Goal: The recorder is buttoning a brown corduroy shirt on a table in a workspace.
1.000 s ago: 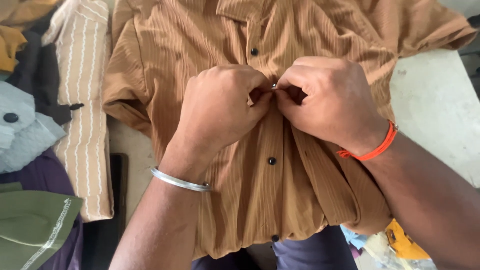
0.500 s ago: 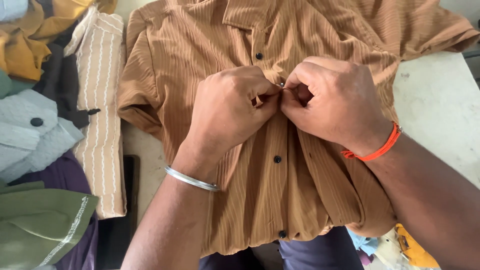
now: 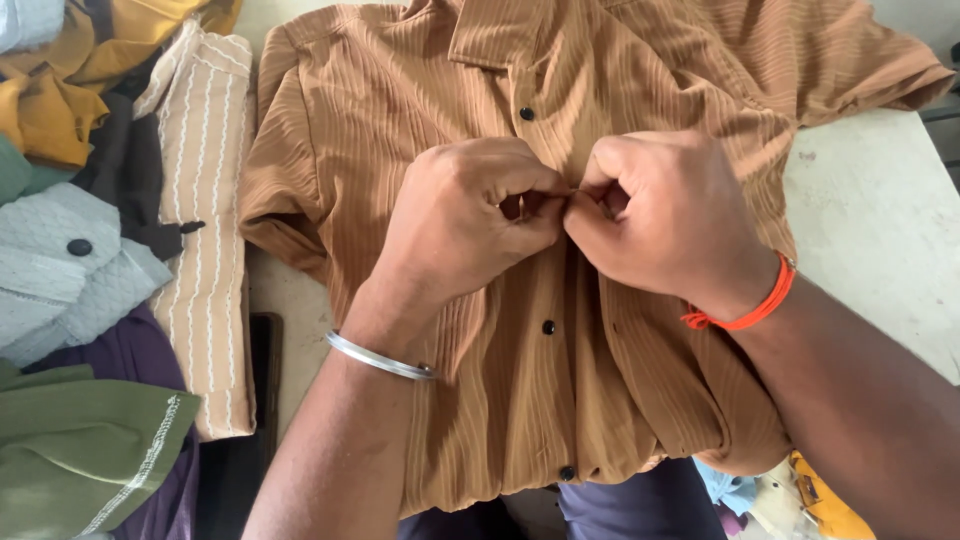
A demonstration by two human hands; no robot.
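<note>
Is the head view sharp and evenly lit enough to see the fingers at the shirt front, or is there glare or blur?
Head view: soft, even light, no glare; the shirt ribbing and buttons are sharp. The left hand and right hand are in focus, but their curled fingers shade and hide the pinch point. The table looks pale, slightly washed out.

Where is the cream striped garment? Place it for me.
In the head view, the cream striped garment lies left of the brown shirt, beside its left sleeve, with the pile of grey, mustard and green clothes further left.
</note>
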